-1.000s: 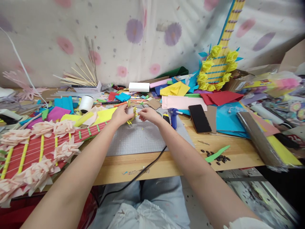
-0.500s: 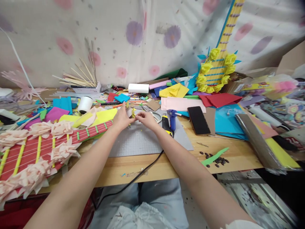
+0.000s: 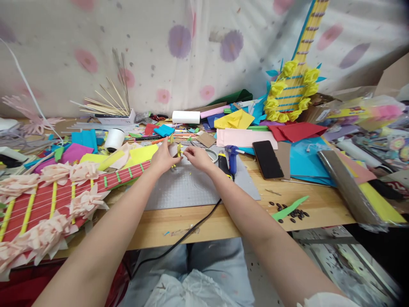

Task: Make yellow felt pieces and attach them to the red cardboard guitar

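Observation:
My left hand (image 3: 160, 158) is closed around the far end of the red paper guitar's neck, where a small piece with yellow bits (image 3: 179, 150) shows between thumb and fingers. My right hand (image 3: 197, 158) is just right of it, fingertips pinched together close to the yellow bits; whatever they hold is too small to make out. The red craft guitar (image 3: 110, 180), trimmed with peach paper petals and yellow and green strips, lies to the left. Beneath both hands is a grey cutting mat (image 3: 179, 192).
A blue glue gun (image 3: 233, 160) lies right of my right hand; a black cord (image 3: 182, 236) crosses the table edge. Farther right are a phone (image 3: 267, 159), dark beads (image 3: 298, 214) and a green paper strip (image 3: 290, 209). A yellow-flowered guitar (image 3: 289, 100) leans at the back.
My right fingertips have drawn slightly away from the yellow bits, to the right. My left hand stays almost in place. The view has shifted a little.

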Tool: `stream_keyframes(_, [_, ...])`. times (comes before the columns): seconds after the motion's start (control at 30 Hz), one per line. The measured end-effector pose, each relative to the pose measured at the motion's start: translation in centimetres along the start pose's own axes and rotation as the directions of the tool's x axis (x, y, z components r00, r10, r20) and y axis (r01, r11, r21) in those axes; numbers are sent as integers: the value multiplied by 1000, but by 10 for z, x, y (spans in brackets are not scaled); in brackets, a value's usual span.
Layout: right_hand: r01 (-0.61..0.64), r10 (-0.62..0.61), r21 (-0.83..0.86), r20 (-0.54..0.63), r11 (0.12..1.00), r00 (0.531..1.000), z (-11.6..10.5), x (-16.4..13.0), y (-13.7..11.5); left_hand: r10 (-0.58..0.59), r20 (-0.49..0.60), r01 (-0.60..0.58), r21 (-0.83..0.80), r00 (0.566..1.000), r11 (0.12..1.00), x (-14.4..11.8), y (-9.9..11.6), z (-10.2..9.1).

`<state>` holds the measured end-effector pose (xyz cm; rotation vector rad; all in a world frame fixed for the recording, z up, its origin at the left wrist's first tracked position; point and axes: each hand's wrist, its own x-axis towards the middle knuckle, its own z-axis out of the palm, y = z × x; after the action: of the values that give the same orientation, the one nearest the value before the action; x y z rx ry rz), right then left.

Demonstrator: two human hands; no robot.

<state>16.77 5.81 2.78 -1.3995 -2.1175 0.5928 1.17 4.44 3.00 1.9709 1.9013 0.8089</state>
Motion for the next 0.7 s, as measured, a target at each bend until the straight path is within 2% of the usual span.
stream_keyframes(0.2, [32, -32, -58, -2, 998, 999, -2, 3, 0, -6, 16, 7, -19, 1000, 1000, 0, 0, -3])
stream_keyframes(0.7, [26, -25, -46, 20, 999, 999, -2, 7, 4, 17, 30, -16, -46, 999, 999, 3, -4, -3])
